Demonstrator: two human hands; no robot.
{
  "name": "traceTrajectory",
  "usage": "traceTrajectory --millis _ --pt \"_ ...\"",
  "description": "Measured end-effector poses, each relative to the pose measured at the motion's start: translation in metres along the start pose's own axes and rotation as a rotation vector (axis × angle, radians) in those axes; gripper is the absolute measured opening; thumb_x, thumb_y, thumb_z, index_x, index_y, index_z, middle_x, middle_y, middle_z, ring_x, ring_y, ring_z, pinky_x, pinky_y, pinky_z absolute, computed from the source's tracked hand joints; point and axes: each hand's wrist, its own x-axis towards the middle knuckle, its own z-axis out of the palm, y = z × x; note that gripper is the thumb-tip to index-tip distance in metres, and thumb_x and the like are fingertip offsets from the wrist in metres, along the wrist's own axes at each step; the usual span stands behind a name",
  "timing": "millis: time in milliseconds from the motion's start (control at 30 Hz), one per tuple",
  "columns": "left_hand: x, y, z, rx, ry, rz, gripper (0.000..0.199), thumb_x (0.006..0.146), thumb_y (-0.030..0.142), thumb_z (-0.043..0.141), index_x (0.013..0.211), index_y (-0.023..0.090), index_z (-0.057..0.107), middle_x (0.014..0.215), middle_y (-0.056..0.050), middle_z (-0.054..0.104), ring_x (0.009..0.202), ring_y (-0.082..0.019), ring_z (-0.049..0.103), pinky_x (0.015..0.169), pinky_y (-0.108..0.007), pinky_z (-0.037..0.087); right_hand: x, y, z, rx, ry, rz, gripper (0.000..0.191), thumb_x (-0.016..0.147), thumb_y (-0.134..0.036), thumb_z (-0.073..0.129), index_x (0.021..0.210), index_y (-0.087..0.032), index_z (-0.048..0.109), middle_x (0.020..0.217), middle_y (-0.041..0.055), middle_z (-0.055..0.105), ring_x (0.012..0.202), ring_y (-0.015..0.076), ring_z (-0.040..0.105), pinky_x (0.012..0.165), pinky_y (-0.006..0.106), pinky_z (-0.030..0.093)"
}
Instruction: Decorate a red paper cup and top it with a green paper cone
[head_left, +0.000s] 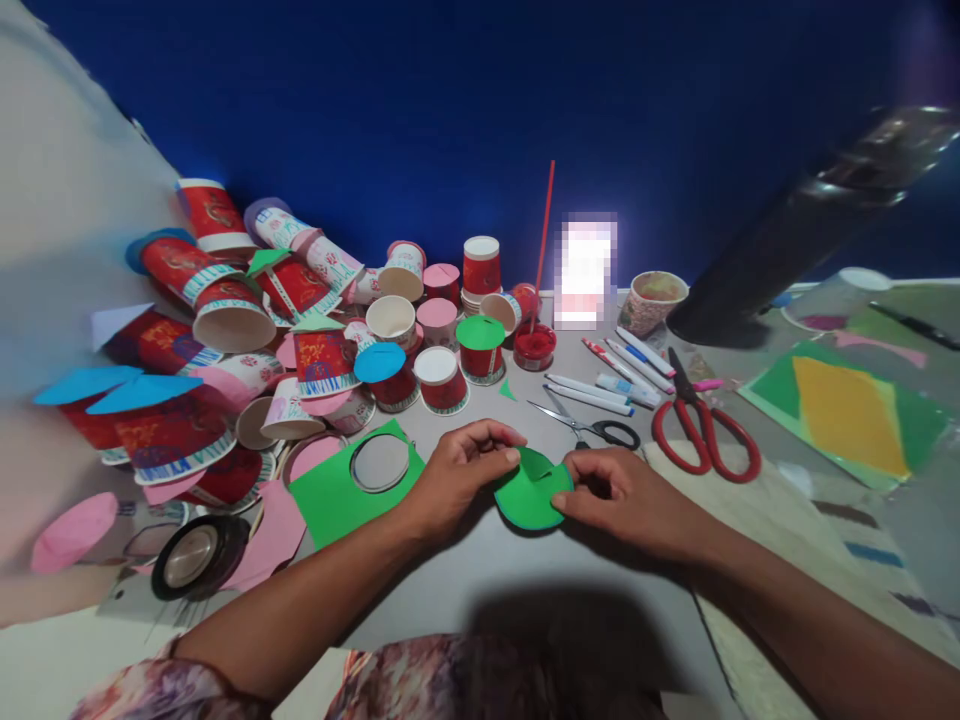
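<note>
Between both hands is a green paper disc [529, 503] with a slit and one edge lapping over at the top. My left hand [469, 465] pinches its upper left edge between thumb and fingers. On the right side, my right hand [611, 497] grips the rim, thumb on top. Left of my left hand lies a green sheet [322, 505] with a round hole cut through it. Small scissors [619, 433] with black handles rest just beyond my right hand. Several marker pens [592, 390] lie behind them.
Many decorated paper cups [217, 330] are heaped at the left, some with paper tops. Large red-handled scissors [705, 435] lie on a cloth [720, 540] at right. A red pot [534, 348] holds a red stick. A black cylinder [765, 235] leans at far right.
</note>
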Motion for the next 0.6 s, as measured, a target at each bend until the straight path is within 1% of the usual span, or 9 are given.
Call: traceTrajectory --millis 67,133,200,267,333,433,533,600 --pt "0.001 0.0 -0.001 0.043 0.036 0.009 0.032 0.069 0.034 0.091 0.085 0.014 0.071 0.073 -0.001 0.066 0.065 -0.011 0.058 0.062 -0.024 0.043 0.0 0.0 -0.001 -0.01 0.014 0.002 0.026 0.079 -0.042 0.068 0.068 -0.02 0.058 0.058 -0.0061 0.044 0.056 0.0111 0.038 0.051 0.025 0.028" --pt "0.001 0.001 -0.001 0.076 0.06 0.018 0.032 0.069 0.035 0.091 0.079 0.015 0.069 0.069 0.001 0.064 0.061 -0.01 0.056 0.06 -0.023 0.042 0.002 0.001 -0.002 -0.018 0.081 -0.008 0.029 0.081 -0.045 0.067 0.07 -0.019 0.06 0.06 -0.0049 0.048 0.057 0.0116 0.04 0.051 0.025 0.029" --pt "-0.001 0.002 0.001 0.116 0.058 0.024 0.032 0.07 0.036 0.089 0.076 0.015 0.066 0.063 0.002 0.061 0.056 -0.01 0.054 0.057 -0.023 0.041 0.003 0.002 -0.003 -0.032 0.156 -0.018 0.032 0.083 -0.048 0.066 0.072 -0.019 0.062 0.062 -0.0036 0.052 0.057 0.0121 0.043 0.052 0.026 0.03" --pt "-0.003 0.005 0.003 0.147 0.044 0.022 0.031 0.072 0.037 0.087 0.075 0.016 0.065 0.06 0.004 0.058 0.053 -0.009 0.052 0.055 -0.023 0.04 0.003 0.002 -0.004 -0.042 0.199 -0.032 0.033 0.085 -0.05 0.065 0.073 -0.018 0.064 0.062 -0.0028 0.054 0.057 0.0125 0.045 0.052 0.026 0.032" --pt "-0.005 0.008 0.005 0.185 0.036 0.017 0.029 0.071 0.034 0.086 0.073 0.015 0.065 0.059 0.004 0.057 0.053 -0.009 0.05 0.054 -0.023 0.039 0.003 0.001 -0.004 -0.047 0.208 -0.051 0.034 0.085 -0.05 0.065 0.073 -0.019 0.064 0.062 -0.0024 0.055 0.057 0.0128 0.045 0.053 0.026 0.033" --pt "-0.005 0.01 0.005 0.257 0.049 0.048 0.025 0.071 0.031 0.085 0.073 0.015 0.066 0.061 0.003 0.058 0.057 -0.009 0.048 0.055 -0.022 0.037 0.002 0.0 -0.003 -0.062 0.214 -0.071 0.033 0.085 -0.05 0.065 0.072 -0.019 0.065 0.062 -0.0019 0.057 0.057 0.0128 0.045 0.052 0.026 0.034" --pt "-0.004 0.011 0.003 0.295 0.045 0.066 0.025 0.071 0.033 0.084 0.072 0.015 0.067 0.061 0.003 0.058 0.058 -0.009 0.047 0.056 -0.022 0.036 0.002 -0.002 -0.001 -0.058 0.21 -0.091 0.031 0.086 -0.048 0.065 0.077 -0.019 0.067 0.067 -0.0001 0.062 0.06 0.014 0.051 0.055 0.026 0.038" --pt "-0.004 0.012 0.001 0.303 0.034 0.061 0.026 0.07 0.034 0.085 0.072 0.015 0.067 0.063 0.002 0.058 0.058 -0.01 0.047 0.056 -0.022 0.036 0.002 -0.002 0.0 -0.066 0.2 -0.108 0.028 0.087 -0.046 0.064 0.08 -0.019 0.068 0.068 0.0001 0.063 0.063 0.0151 0.053 0.057 0.026 0.041"
